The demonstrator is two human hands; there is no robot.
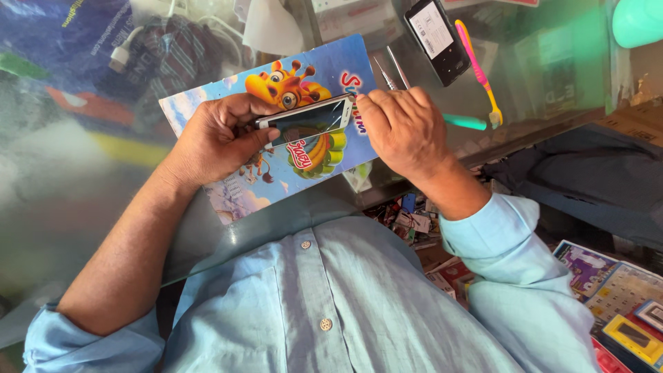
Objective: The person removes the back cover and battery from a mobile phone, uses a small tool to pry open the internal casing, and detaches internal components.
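In the head view, the left hand [217, 138] grips a white smartphone [307, 116] by its left end, thumb laid across the glass, holding it tilted on edge just above a colourful picture booklet [228, 103] that lies on the glass desk [69, 207]. The right hand [404, 128] closes its fingertips on the phone's right end; whether it also pinches a tool I cannot tell. The screen looks cracked, so pressure from the thumb could, in my judgement, spread the break or shed shards; the phone, held only at its ends, could also slip and strike the glass top. Two metal tweezers [390, 72] lie just beyond the right hand and could be knocked. Farther off rest a black phone [437, 40], face down with a pale rectangular label, and a pink-and-yellow toothbrush [480, 72]. At lower right, bright printed boxes [611, 290] sit below the desk.
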